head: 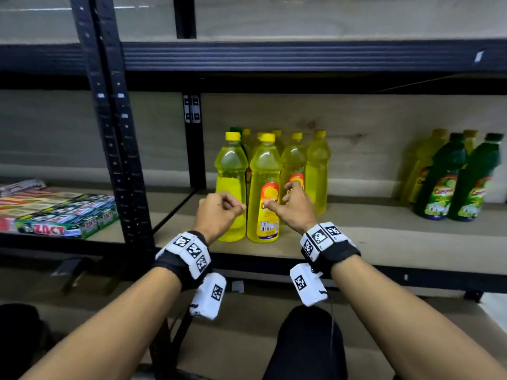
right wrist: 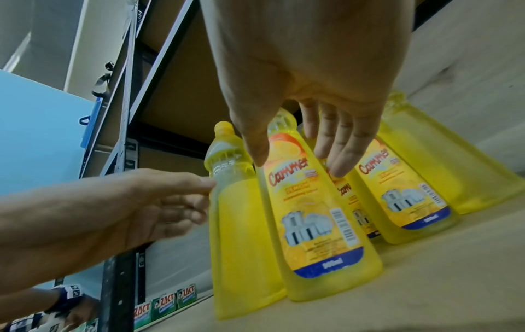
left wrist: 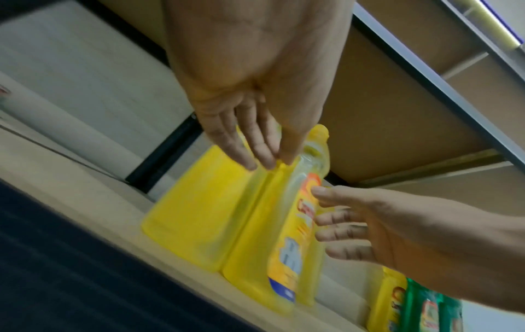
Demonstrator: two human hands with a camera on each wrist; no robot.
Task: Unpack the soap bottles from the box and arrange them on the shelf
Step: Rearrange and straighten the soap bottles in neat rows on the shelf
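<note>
Clear plastic bottles of yellow soap, yellow-capped: a cluster is stood on the wooden shelf board, labels partly turned. Left hand and right hand: loosely spread, nothing held. Box not shown (remainder cannot be judged).
</note>
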